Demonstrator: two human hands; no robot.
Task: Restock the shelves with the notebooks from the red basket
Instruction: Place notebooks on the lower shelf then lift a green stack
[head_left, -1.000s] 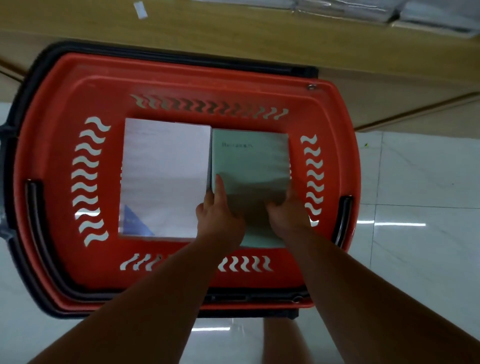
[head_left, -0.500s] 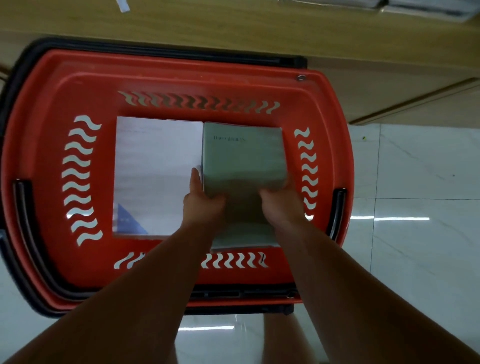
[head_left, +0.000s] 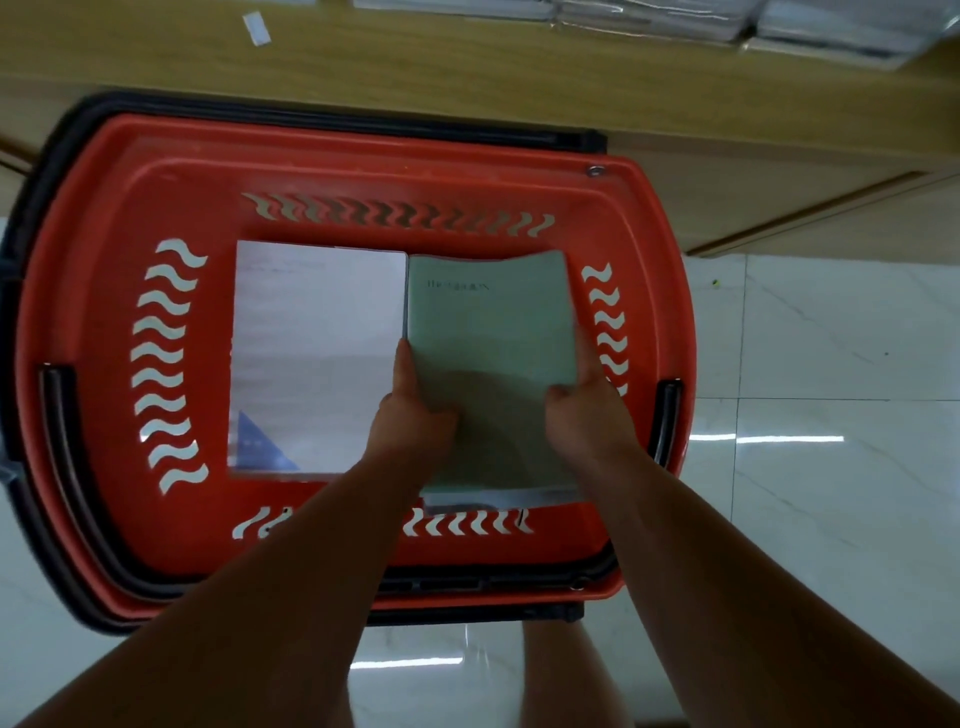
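Observation:
A red basket (head_left: 104, 270) with black handles stands on the floor below me. Inside on the right lies a stack of pale green notebooks (head_left: 488, 322). My left hand (head_left: 410, 421) grips the stack's left edge and my right hand (head_left: 582, 415) grips its right edge, thumbs on top. The top notebooks are lifted and slightly bent, with more of the stack showing under their near edge. A white notebook (head_left: 311, 353) with a blue corner lies flat in the basket's left half.
A wooden shelf (head_left: 467, 67) runs along the top of the view, with plastic-wrapped notebook packs (head_left: 779, 26) at its right end. A small white label (head_left: 257, 28) lies on the shelf. Glossy white floor tiles (head_left: 831, 389) surround the basket.
Both hands have closed on the sides of the green notebooks and raised them off the basket floor. The view has shifted slightly.

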